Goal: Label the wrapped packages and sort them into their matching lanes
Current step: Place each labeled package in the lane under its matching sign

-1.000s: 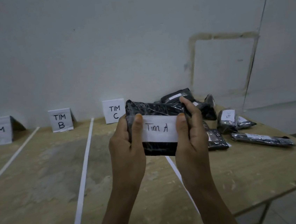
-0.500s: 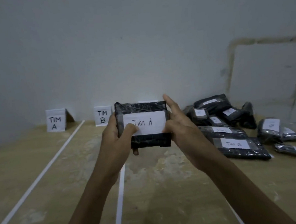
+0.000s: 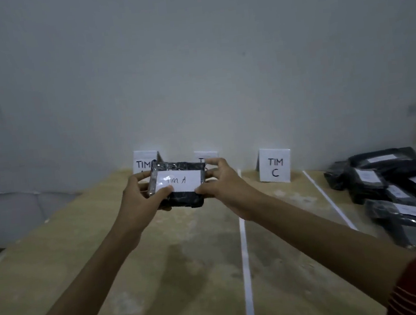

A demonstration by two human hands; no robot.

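Note:
A black wrapped package [image 3: 180, 198] with a white label reading "Tim A" is held up over the far part of the table, both arms stretched out. My left hand [image 3: 139, 198] grips its left end, thumb on the label. My right hand [image 3: 220, 184] pinches its right end. Behind it stand the white lane cards: "TIM A" [image 3: 143, 161], partly hidden, a second card [image 3: 205, 155] mostly hidden, and "TIM C" [image 3: 275, 165]. A pile of black labelled packages [image 3: 395, 189] lies at the right.
The wooden table [image 3: 111, 270] is split into lanes by white tape lines [image 3: 245, 269]. A grey wall rises right behind the cards. The table's left edge runs diagonally at the far left.
Both hands have carried the package away from me and leftward toward the "TIM A" card. The view has swung left, so the package pile now sits at the right edge.

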